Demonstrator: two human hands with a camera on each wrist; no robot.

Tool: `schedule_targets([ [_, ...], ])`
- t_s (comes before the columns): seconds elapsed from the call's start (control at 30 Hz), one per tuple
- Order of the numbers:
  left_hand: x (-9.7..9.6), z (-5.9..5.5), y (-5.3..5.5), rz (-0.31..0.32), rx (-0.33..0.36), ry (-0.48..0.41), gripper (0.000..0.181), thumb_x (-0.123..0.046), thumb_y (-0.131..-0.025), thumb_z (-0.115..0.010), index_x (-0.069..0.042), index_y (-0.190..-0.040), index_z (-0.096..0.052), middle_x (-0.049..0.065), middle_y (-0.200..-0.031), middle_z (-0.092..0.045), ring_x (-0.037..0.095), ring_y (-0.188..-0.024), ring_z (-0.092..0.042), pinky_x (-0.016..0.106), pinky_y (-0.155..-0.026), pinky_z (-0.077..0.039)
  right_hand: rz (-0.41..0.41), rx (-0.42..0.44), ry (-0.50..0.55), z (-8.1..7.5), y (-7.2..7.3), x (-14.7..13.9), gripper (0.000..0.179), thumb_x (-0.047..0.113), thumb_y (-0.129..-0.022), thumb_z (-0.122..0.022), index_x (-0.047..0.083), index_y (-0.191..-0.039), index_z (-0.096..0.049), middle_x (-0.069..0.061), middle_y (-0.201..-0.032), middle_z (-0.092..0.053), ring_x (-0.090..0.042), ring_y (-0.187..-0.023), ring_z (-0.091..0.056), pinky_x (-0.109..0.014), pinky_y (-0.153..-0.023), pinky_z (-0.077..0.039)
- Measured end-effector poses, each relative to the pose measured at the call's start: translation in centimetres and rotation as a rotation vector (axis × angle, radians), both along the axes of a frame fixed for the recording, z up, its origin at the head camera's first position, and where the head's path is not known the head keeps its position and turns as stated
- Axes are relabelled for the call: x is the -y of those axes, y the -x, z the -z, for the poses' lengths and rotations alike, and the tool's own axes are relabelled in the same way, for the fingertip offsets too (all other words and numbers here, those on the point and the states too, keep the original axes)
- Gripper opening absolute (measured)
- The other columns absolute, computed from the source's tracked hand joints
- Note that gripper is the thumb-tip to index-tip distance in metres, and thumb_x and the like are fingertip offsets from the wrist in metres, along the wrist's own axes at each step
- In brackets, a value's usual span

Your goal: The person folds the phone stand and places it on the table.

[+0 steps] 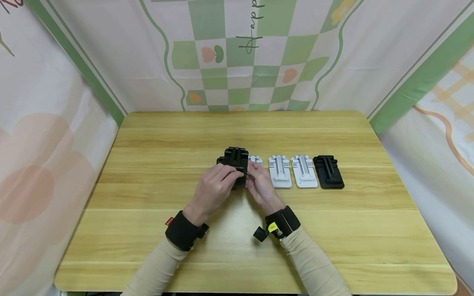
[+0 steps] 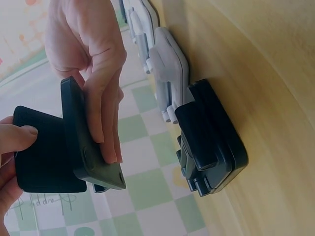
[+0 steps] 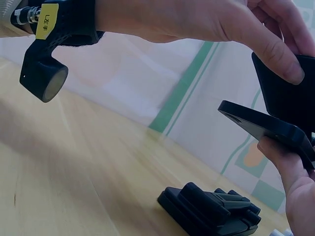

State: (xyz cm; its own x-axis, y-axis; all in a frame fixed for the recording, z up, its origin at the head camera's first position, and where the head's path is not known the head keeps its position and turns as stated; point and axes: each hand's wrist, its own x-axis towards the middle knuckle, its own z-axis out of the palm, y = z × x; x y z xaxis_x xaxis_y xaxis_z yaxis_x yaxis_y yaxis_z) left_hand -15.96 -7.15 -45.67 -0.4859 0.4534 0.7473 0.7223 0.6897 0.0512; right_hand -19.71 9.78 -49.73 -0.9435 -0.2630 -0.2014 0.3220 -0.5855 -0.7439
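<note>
A black folding phone stand [image 1: 235,158] is held by both hands above the table, partly unfolded, with a flat panel standing at an angle to its base plate. My left hand [image 1: 216,185] pinches the panel [image 2: 44,152], its thumb [image 3: 290,69] on the flat face. My right hand [image 1: 261,183] grips the base plate [image 3: 268,125]; its fingers [image 2: 106,132] lie along the plate's underside. A second black phone stand [image 2: 211,142] rests folded on the table below them; in the head view it is mostly hidden by the held stand and hands.
To the right stand a partly covered white phone stand [image 1: 256,159], two more white stands [image 1: 280,172], and a black stand [image 1: 328,172], all folded in a row. They lie on a wooden table [image 1: 148,197]. Patterned cloth [image 1: 240,78] hangs behind it and at both sides.
</note>
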Motion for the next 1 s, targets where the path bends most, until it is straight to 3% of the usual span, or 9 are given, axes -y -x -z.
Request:
schedule_targets([
  [0.17, 0.2, -0.6, 0.3, 0.074, 0.092, -0.044, 0.015, 0.000, -0.085, -0.082, -0.006, -0.098, -0.076, 0.004, -0.098, -0.071, 0.020, -0.089, -0.063, 0.031, -0.087, -0.056, 0.000, -0.006, 0.000, -0.1, 0.0, -0.1, 0.026, 0.007, -0.112, -0.036, -0.006, -0.133, -0.044, -0.009, -0.110, -0.064, -0.012, -0.084, -0.071, -0.019, -0.073, -0.059],
  [0.3, 0.5, -1.4, 0.6, 0.184, 0.217, -0.148, 0.021, -0.008, -0.084, -0.085, -0.006, -0.102, -0.075, 0.005, -0.101, -0.071, 0.022, -0.094, -0.063, 0.035, -0.088, -0.054, 0.007, -0.007, 0.018, -0.2, 0.0, -0.2, 0.023, 0.006, -0.111, -0.037, -0.004, -0.130, -0.045, -0.008, -0.111, -0.064, -0.010, -0.089, -0.072, -0.018, -0.080, -0.058],
  [0.4, 0.8, -1.9, 0.8, 0.219, 0.285, -0.256, 0.023, -0.010, -0.084, -0.085, -0.005, -0.105, -0.075, 0.008, -0.104, -0.071, 0.024, -0.099, -0.064, 0.036, -0.090, -0.055, 0.007, -0.010, 0.027, -0.2, -0.1, -0.3, 0.022, 0.007, -0.111, -0.038, -0.004, -0.129, -0.045, -0.007, -0.112, -0.064, -0.010, -0.092, -0.072, -0.018, -0.084, -0.057],
  [0.5, 0.9, -2.1, 1.1, 0.188, 0.336, -0.396, 0.023, -0.008, -0.087, -0.082, -0.003, -0.108, -0.075, 0.011, -0.106, -0.071, 0.026, -0.100, -0.065, 0.038, -0.089, -0.056, -0.003, -0.018, 0.026, -0.2, -0.2, -0.4, 0.023, 0.008, -0.111, -0.039, -0.003, -0.130, -0.045, -0.007, -0.114, -0.065, -0.010, -0.092, -0.073, -0.019, -0.084, -0.058],
  [0.67, 0.9, -1.8, 1.7, 0.072, 0.464, -0.652, 0.023, -0.008, -0.095, -0.073, 0.002, -0.115, -0.071, 0.018, -0.110, -0.068, 0.030, -0.091, -0.064, 0.041, -0.080, -0.057, 0.003, -0.022, 0.040, -0.2, -0.4, -0.4, 0.023, 0.009, -0.111, -0.040, -0.002, -0.130, -0.047, -0.006, -0.112, -0.068, -0.010, -0.088, -0.073, -0.019, -0.079, -0.059],
  [0.77, 1.0, -1.3, 1.8, -0.009, 0.636, -0.771, 0.030, -0.015, -0.099, -0.070, 0.001, -0.124, -0.068, 0.020, -0.118, -0.065, 0.030, -0.095, -0.064, 0.041, -0.080, -0.058, 0.005, -0.019, 0.043, -0.3, -0.5, -0.4, 0.021, 0.010, -0.111, -0.041, -0.001, -0.128, -0.048, -0.004, -0.109, -0.069, -0.009, -0.086, -0.072, -0.019, -0.076, -0.059],
  [0.87, 1.1, -0.9, 1.9, -0.086, 0.884, -0.831, 0.042, -0.031, -0.101, -0.068, -0.003, -0.133, -0.064, 0.016, -0.125, -0.064, 0.027, -0.103, -0.063, 0.038, -0.082, -0.056, 0.003, -0.027, 0.036, -0.3, -0.6, -0.4, 0.020, 0.010, -0.111, -0.041, 0.000, -0.127, -0.048, -0.004, -0.107, -0.069, -0.009, -0.085, -0.071, -0.019, -0.075, -0.059],
  [1.0, 1.3, -0.2, 2.0, -0.108, 1.191, -0.900, 0.054, -0.046, -0.100, -0.065, -0.008, -0.138, -0.061, 0.012, -0.126, -0.065, 0.025, -0.105, -0.063, 0.040, -0.087, -0.056, -0.003, -0.052, 0.022, -0.2, -0.5, -0.4, 0.020, 0.009, -0.111, -0.041, -0.001, -0.126, -0.048, -0.004, -0.106, -0.069, -0.008, -0.084, -0.071, -0.019, -0.074, -0.059],
])
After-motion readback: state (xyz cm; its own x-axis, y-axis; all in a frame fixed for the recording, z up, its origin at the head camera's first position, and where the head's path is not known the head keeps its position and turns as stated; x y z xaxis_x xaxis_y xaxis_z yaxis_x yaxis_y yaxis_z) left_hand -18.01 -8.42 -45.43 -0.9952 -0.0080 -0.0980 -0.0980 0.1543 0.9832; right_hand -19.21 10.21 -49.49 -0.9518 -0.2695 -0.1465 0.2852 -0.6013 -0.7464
